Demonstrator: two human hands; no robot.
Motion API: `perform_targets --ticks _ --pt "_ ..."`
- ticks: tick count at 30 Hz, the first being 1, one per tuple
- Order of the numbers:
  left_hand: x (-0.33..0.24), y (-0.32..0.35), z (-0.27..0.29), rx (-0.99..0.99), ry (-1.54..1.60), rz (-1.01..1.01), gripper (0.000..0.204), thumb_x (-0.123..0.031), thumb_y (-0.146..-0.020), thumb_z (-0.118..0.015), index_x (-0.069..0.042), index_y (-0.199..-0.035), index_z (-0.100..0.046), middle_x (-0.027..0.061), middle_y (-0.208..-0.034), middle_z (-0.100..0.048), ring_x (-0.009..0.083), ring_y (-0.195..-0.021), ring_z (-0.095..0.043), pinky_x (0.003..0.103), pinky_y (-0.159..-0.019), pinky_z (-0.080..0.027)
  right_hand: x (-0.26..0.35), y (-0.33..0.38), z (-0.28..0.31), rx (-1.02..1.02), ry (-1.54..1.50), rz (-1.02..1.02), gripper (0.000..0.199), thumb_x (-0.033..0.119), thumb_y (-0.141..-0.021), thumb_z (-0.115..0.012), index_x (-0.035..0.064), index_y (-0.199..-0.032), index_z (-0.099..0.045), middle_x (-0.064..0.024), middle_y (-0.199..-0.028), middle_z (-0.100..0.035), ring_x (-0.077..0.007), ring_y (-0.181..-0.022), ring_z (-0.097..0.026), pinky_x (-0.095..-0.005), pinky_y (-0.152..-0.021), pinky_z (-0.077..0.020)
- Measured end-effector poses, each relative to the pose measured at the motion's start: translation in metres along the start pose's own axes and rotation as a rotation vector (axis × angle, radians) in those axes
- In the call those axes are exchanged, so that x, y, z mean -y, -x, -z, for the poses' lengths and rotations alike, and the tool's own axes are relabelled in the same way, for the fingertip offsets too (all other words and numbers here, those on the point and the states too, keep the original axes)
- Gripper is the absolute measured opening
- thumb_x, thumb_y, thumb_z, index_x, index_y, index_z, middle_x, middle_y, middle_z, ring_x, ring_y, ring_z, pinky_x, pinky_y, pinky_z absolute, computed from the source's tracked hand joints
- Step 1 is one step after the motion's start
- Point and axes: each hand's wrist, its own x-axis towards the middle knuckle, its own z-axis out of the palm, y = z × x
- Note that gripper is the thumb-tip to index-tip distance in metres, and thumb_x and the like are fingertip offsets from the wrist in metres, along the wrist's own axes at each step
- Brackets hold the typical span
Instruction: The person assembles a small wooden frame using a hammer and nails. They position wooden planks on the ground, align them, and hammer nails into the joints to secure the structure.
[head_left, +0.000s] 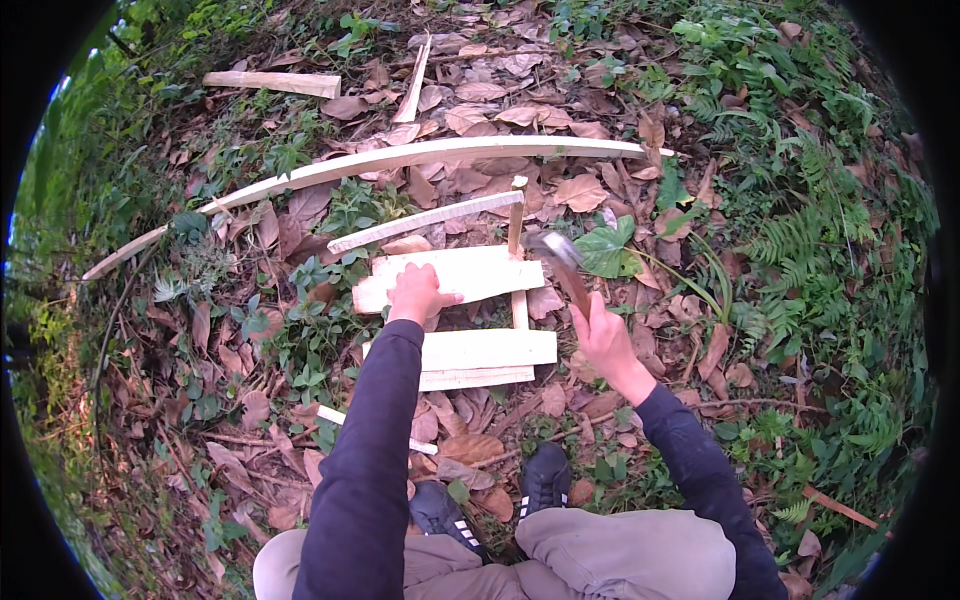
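The left hand (pixel 417 293) is pressing curled fingers on the far board (pixel 470 274); the right hand (pixel 603 335) is gripping a hammer (pixel 562 262) just right of it.

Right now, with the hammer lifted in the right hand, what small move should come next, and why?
Probably bring the hammer down onto the upright strip where it crosses the upper board. The right hand holds the hammer raised with its head just beside that crossing, and the left hand presses flat on the board, which steadies it. I cannot see a nail, so the exact spot is uncertain.
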Motion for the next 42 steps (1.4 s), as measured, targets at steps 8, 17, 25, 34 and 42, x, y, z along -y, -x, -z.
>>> perform_targets --ticks 8,17,25,34,42 --pt "0.015 -0.004 -0.006 -0.023 -0.02 -0.036 0.058 -0.057 -0.071 -0.089 -0.011 -0.097 -0.064 0.0134 -0.113 -0.058 0.0353 -0.111 -0.061 0.049 -0.091 -0.05 0.014 0.006 0.009 0.022 -0.201 -0.097 0.026 0.023 -0.103 -0.063 -0.0019 -0.106 -0.056 -0.025 -0.073 -0.065 -0.0448 -0.067 -0.068 -0.0496 -0.059 -0.0507" --pt "0.011 -0.002 -0.005 -0.019 -0.02 -0.025 0.059 -0.057 -0.071 -0.089 -0.011 -0.099 -0.065 0.0139 -0.114 -0.058 0.0357 -0.111 -0.062 0.05 -0.092 -0.05 0.007 0.021 0.011 0.126 -0.264 -0.129 0.028 0.024 -0.105 -0.062 -0.0036 -0.108 -0.057 -0.0242 -0.072 -0.062 -0.0435 -0.068 -0.066 -0.0486 -0.062 -0.0488" --pt "0.008 -0.004 -0.006 -0.019 -0.026 -0.036 0.06 -0.057 -0.071 -0.089 -0.01 -0.099 -0.065 0.0139 -0.114 -0.058 0.0354 -0.11 -0.062 0.05 -0.092 -0.05 0.008 0.013 0.009 -0.038 -0.185 -0.022 0.026 0.022 -0.106 -0.058 -0.0034 -0.107 -0.052 -0.0256 -0.072 -0.065 -0.0469 -0.067 -0.066 -0.05 -0.054 -0.0481" --pt "0.018 -0.002 -0.007 -0.042 -0.018 -0.054 0.059 -0.056 -0.072 -0.089 -0.009 -0.096 -0.064 0.015 -0.111 -0.059 0.037 -0.11 -0.061 0.049 -0.092 -0.051 0.044 0.0 0.032 -0.108 -0.179 0.002 0.023 0.017 -0.106 -0.059 -0.0037 -0.104 -0.051 -0.0247 -0.066 -0.061 -0.0441 -0.063 -0.068 -0.0479 -0.051 -0.0469" --pt "0.019 -0.004 -0.006 -0.058 -0.01 -0.066 0.059 -0.056 -0.071 -0.09 -0.009 -0.095 -0.065 0.0158 -0.112 -0.059 0.0376 -0.11 -0.061 0.049 -0.092 -0.051 0.007 -0.01 0.02 0.198 -0.001 -0.038 0.032 0.025 -0.106 -0.058 -0.0044 -0.096 -0.051 -0.029 -0.065 -0.06 -0.0485 -0.064 -0.065 -0.0531 -0.054 -0.048"
